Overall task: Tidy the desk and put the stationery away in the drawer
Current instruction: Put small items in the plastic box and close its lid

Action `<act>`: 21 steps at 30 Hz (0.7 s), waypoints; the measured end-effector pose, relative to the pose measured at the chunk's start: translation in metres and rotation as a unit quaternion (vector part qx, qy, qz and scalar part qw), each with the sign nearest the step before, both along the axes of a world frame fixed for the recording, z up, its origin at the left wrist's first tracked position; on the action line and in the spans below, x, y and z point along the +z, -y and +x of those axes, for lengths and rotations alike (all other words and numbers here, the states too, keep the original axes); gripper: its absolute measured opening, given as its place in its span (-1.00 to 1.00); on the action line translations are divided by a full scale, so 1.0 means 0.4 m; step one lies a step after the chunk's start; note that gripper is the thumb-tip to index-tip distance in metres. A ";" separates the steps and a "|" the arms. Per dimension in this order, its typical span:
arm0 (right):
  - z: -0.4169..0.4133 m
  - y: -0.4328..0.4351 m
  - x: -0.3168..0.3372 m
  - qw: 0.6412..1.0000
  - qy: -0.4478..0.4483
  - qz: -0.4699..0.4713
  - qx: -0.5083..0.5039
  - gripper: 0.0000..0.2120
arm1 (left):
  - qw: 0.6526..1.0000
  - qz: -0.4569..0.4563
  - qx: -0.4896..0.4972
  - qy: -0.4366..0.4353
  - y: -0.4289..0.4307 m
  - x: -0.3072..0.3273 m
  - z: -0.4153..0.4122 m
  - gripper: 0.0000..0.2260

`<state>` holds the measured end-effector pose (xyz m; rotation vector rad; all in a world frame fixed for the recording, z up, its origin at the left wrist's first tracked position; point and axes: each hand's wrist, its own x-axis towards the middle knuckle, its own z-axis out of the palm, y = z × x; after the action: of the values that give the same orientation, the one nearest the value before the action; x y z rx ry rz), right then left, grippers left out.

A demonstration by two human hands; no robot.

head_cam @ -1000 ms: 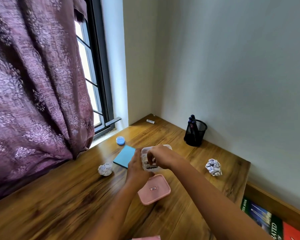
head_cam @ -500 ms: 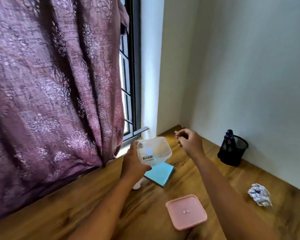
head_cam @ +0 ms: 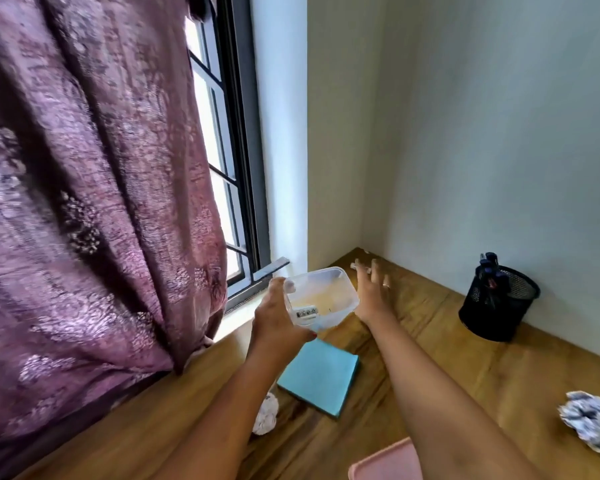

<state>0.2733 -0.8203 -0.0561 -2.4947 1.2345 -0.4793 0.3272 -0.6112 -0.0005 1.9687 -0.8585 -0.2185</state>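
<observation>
While the left hand (head_cam: 278,327) carries the clear container (head_cam: 321,299) raised above the counter (head_cam: 465,358), its grip closed on the near wall with the open mouth up, the right hand (head_cam: 373,292) is stretched toward the far corner with its grip wide, fingers straight and spread, holding nothing. The target appears to be a small white item (head_cam: 354,265) lying at the fingertips, close to where the two walls meet. Blur prevents identification, and contact between fingertips and item cannot be confirmed. The step in hand is judged to be collection of loose stationery into the container. Procedure: set the fingertips on the counter just beyond the item, draw it clear of the wall, then close thumb and forefinger on its long sides. A pinch attempted hard against the wall is likely to push the item away. Hold the container level and bring it just beside the right hand so that the transfer is short. Release only once the item is inside the rim. Contents of the container cannot be made out, so avoid tilting it. Also on the counter: a blue pad (head_cam: 321,374) near the left forearm, a pink lid (head_cam: 385,460) cut off at the lower edge, a crumpled paper ball (head_cam: 591,422) at far right, and a mesh pen holder (head_cam: 499,303) against the wall. The drawer is not in view.
</observation>
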 end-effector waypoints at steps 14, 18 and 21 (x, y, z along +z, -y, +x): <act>-0.062 -0.034 0.014 0.997 0.067 0.006 -0.027 -0.73 | 0.998 -0.045 0.030 -0.031 -0.093 -0.003 0.000 -0.34; -0.162 -0.179 0.086 0.896 0.313 0.313 -0.041 -0.74 | 0.997 -0.066 0.034 -0.024 -0.189 0.032 -0.041 -0.36; -0.247 -0.342 0.148 0.860 0.398 0.320 0.005 -0.79 | 0.994 -0.093 0.044 -0.022 -0.290 0.061 -0.087 -0.35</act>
<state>0.1743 -0.6834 0.0032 -1.4780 0.8340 -0.8205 0.2922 -0.4952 0.0239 1.8167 -0.7349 -0.1247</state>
